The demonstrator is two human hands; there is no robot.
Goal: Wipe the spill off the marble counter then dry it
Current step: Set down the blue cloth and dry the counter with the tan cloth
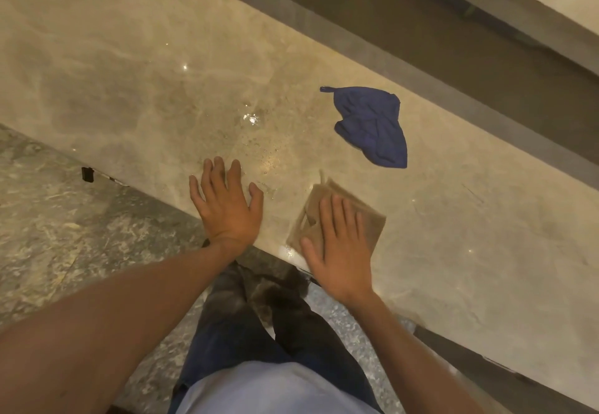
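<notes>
I'm seeing the spill [259, 141] sitting mid-frame on the marble counter [129, 73]: scattered droplets w/ one bright glint, running down toward the near edge. It's lying at approx 11 o'clock from my right hand [340, 251] and at 1 o'clock from my left hand [227, 203], i.e. just past both sets of fingertips, w/ the lowest drops nearly touching the left thumb.

Right hand is pressing flat, fingers spread wide, on a folded tan cloth [369, 219] at the counter's near edge; nothing is being pinched, the palm is just lying on top, w/ the cloth sticking out at 12 and 2 o'clock of the fingers. Cloth is sitting beside the wet patch, not on it.

Left hand is resting open, palm down, on bare marble, holding nothing.

A crumpled blue cloth [372, 125] is lying at 1 o'clock from the tan one, apart from it and at 3 o'clock of the spill.
</notes>
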